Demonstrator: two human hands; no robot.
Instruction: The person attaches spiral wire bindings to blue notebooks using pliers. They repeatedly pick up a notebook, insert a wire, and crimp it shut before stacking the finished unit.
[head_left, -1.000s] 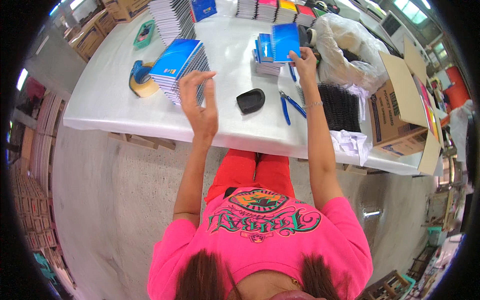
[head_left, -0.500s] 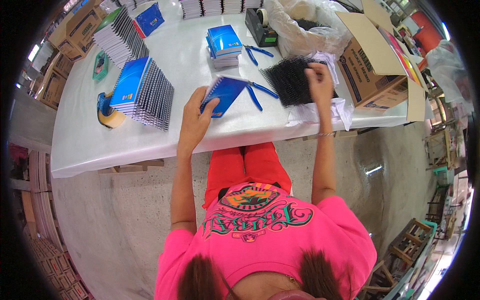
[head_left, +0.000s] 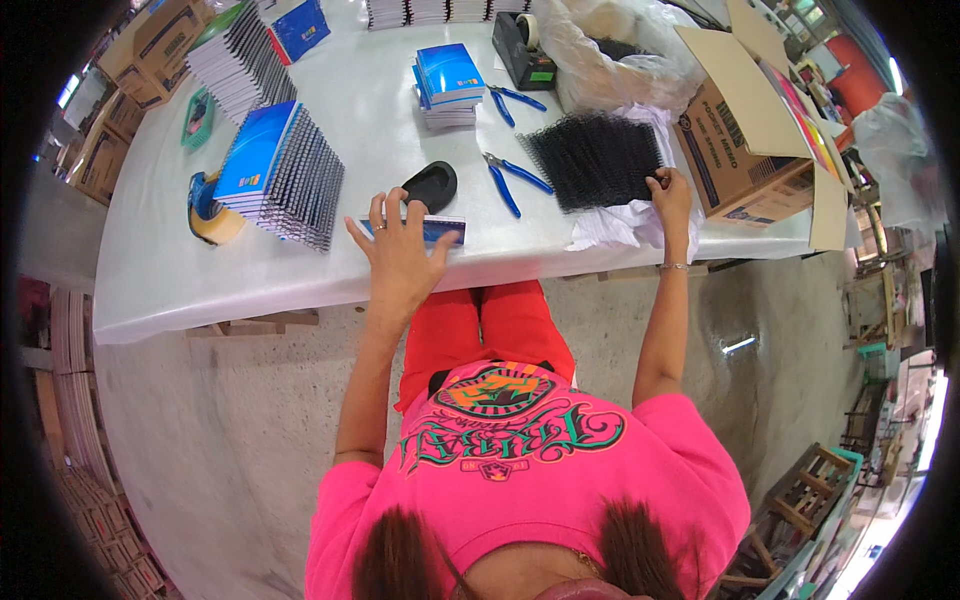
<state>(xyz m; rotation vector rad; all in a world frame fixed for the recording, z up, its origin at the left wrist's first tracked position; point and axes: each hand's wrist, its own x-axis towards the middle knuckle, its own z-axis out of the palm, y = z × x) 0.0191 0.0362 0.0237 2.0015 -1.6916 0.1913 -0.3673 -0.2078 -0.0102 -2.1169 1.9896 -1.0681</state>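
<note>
My left hand [head_left: 400, 245] grips a small blue notebook [head_left: 432, 229] near the table's front edge. The notebook is tilted, so its punched white edge shows and its cover is foreshortened. Just beyond it lies a black oval dish [head_left: 432, 186], partly behind my fingers. At the right edge of a mat of black spiral binding coils [head_left: 590, 165], my right hand [head_left: 673, 195] pinches the end of a coil with thumb and fingertips. White crumpled paper [head_left: 625, 226] lies under the coils. Blue-handled pliers [head_left: 510, 185] rest between the notebook and the coils.
A tall stack of spiral-bound blue notebooks [head_left: 285, 175] stands left, beside a tape roll [head_left: 213, 218]. Farther back are a shorter notebook stack [head_left: 447, 85], second pliers [head_left: 515, 100], a tape dispenser [head_left: 524, 55] and a plastic bag [head_left: 620, 60]. An open carton [head_left: 745, 150] sits right.
My left hand has turned over and lowered the notebook toward the table's front edge, uncovering the black dish. My right hand has moved from over the coils to their right edge.
</note>
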